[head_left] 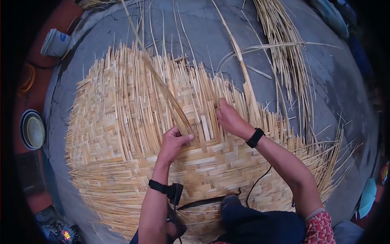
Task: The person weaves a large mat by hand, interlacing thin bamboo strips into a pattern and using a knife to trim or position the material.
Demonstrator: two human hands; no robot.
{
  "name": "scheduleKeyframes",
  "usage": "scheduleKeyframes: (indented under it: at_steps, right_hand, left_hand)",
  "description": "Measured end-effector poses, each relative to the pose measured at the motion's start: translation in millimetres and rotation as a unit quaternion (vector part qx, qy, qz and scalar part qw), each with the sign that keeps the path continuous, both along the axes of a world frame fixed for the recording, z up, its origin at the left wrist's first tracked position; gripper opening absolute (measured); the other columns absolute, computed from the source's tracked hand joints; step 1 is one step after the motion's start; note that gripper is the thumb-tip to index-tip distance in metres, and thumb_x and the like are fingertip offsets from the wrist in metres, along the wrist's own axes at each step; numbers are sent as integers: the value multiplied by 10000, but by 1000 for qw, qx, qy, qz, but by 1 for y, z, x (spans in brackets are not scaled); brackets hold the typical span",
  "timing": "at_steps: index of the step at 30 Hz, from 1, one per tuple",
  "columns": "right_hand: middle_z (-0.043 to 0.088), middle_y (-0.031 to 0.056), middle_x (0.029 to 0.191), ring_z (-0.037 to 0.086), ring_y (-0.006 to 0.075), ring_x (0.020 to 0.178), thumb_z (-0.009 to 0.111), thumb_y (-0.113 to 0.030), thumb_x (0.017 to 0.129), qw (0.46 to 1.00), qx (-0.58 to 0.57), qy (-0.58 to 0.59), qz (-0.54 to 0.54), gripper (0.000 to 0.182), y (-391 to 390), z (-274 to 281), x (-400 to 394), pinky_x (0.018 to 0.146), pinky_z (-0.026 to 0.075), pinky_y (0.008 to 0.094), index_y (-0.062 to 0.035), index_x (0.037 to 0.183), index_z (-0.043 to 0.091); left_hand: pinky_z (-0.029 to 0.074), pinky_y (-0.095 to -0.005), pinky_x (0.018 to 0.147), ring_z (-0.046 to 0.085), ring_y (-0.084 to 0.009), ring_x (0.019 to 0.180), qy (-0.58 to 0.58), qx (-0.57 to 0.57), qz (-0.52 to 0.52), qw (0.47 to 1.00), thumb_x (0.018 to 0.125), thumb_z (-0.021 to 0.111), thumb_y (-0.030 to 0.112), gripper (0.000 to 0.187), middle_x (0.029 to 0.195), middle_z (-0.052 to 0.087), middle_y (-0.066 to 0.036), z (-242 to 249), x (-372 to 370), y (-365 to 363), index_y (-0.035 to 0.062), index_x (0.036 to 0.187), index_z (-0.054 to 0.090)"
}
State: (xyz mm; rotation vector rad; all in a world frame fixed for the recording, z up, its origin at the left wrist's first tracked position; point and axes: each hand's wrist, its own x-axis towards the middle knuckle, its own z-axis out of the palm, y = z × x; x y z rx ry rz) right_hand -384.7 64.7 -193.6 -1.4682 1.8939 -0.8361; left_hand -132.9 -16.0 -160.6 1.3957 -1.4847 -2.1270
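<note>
Already the near half of the large pale woven bamboo mat (203, 171) is interlaced; toward twelve o'clock loose strips remain. Left hand (172, 142) pinches a long bamboo strip (162, 87); right hand (228, 118) grips upright strips.

Woven bamboo mat (134, 162) flat on floor, far edge unfinished; one long loose strip (162, 87) lies diagonally across it.

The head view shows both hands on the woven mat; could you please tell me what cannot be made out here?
- Left hand: its fingertips are hidden by the long strip it holds.
- Right hand: its fingertips are tucked among upright strips, so its grip is unclear.
- Woven mat: its near edge is covered by the person's legs.
- Dark object, lower left: cut by the lens edge, unidentifiable.
- Loose strip bundle: runs out past the top edge.
</note>
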Motion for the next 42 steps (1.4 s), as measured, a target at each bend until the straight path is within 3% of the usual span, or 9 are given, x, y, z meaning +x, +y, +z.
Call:
scheduleKeyframes:
  at_steps: [4, 7, 13, 16, 19, 23, 28, 32, 42]
  right_hand:
    - [551, 124, 804, 605, 239, 721, 456, -51, 1023, 989, 81, -120, 8, 108, 0, 1, -5, 700, 537, 400, -5, 971, 373]
    - [567, 93, 896, 606, 195, 827, 446, -86, 1040, 972, 126, -200, -15, 94, 9, 14, -4, 789, 539, 366, 2, 1068, 428]
    - [675, 81, 1121, 636, 179, 1057, 462, -66, 1024, 945, 8, -323, -43, 370, 13, 30, -4, 950, 506, 327, -4, 1382, 531]
    - [722, 103, 1044, 692, 212, 996, 508, -49, 1000, 918, 296, -169, 203, 259, -12, 54, -21, 908, 542, 357, 4, 1144, 715]
    - [711, 129, 945, 723, 231, 928, 524, -23, 973, 967, 160, -20, 200, 201, -13, 67, -18, 820, 577, 364, 20, 1099, 676]
    - [696, 142, 855, 741, 239, 855, 539, -1, 941, 982, 88, -113, 120, 119, 21, 84, -28, 731, 587, 356, 30, 1025, 615]
    - [706, 131, 847, 743, 237, 768, 548, -8, 925, 918, 385, -35, 86, 68, 61, 95, -76, 690, 572, 360, -13, 991, 560]
    - [721, 159, 910, 700, 347, 800, 621, -159, 921, 924, 267, 205, 180, 138, 71, 76, -75, 742, 527, 455, -58, 1014, 636]
    - [717, 149, 880, 689, 381, 866, 646, -194, 929, 980, 67, 140, 128, 126, 50, 57, -20, 757, 535, 490, -83, 984, 671]
  left_hand:
    - [582, -353, 861, 722, -244, 950, 206, 76, 206, 954, 1102, 469, 428, 509, 1043, 746, -134, 9, -16, -6, -29, 1162, 687]
    - [586, -397, 908, 714, -317, 1085, 279, 146, 57, 947, 1122, 276, 510, 689, 1169, 726, -199, 15, -14, -27, -64, 1268, 629]
    - [601, -428, 893, 655, -334, 1215, 175, 162, 45, 970, 1079, 499, 384, 576, 1309, 660, -243, 31, -34, -28, -71, 1431, 508]
    - [607, -461, 874, 623, -305, 1254, 196, 141, 47, 969, 1026, 626, 252, 526, 1268, 677, -210, 35, -34, -29, -12, 1461, 488]
    - [606, -493, 885, 628, -278, 1207, 190, 150, 149, 959, 963, 706, 129, 438, 1193, 695, -166, 16, -11, -49, 30, 1358, 544]
    - [603, -504, 919, 666, -268, 1075, 196, 167, 383, 887, 931, 709, 24, 231, 1082, 702, -122, 3, 44, -49, 69, 1129, 599]
    - [630, -433, 859, 666, -239, 1038, 162, 83, 340, 923, 937, 682, -24, 196, 1035, 646, -108, -18, 47, 8, 54, 1083, 579]
    - [667, -398, 810, 697, -264, 932, 66, 69, 410, 907, 948, 684, -18, 215, 1030, 638, -144, -27, 25, 28, 8, 1114, 549]
    - [652, -392, 791, 700, -257, 842, 81, 95, 357, 925, 978, 695, 66, 206, 994, 653, -116, -30, -3, 3, -28, 1128, 590]
